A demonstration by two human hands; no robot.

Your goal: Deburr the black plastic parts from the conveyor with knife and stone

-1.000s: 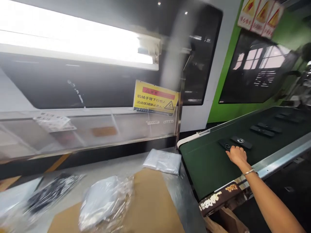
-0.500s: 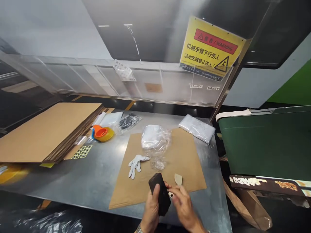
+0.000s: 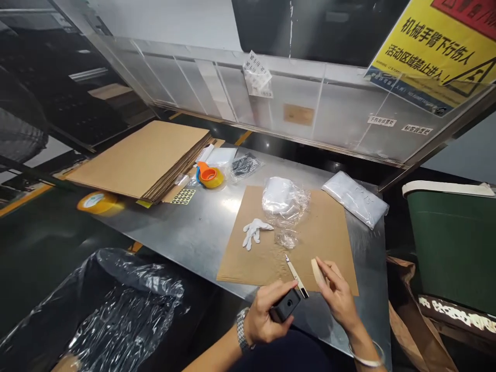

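Observation:
My left hand (image 3: 267, 312) is wrapped round a black box-shaped device (image 3: 285, 306) with a small round hole in its end face. In my right hand (image 3: 338, 292), a thin beige pad (image 3: 318, 274) is pinched between thumb and fingers, standing on edge above the cardboard. Between the two hands lies a slim pointed tool (image 3: 297, 278), pale with a dark end, across the edge of the cardboard sheet (image 3: 325, 232). A white glove (image 3: 256, 231) lies on the cardboard, left of a crumpled clear plastic piece (image 3: 287, 237).
Behind these sits a plastic-wrapped white bundle (image 3: 281, 195). A white packet (image 3: 354, 199) lies at the metal table's (image 3: 166, 227) far right. Tape rolls (image 3: 211, 176), a sticker sheet (image 3: 183, 196) and stacked cardboard (image 3: 143, 155) are left. A plastic-lined bin (image 3: 127, 305) stands below; a green conveyor (image 3: 453, 243) is right.
My right hand has put down the slim tool and picked up the beige pad from the cardboard. My left hand has tilted the black device end-up. The view has swung left.

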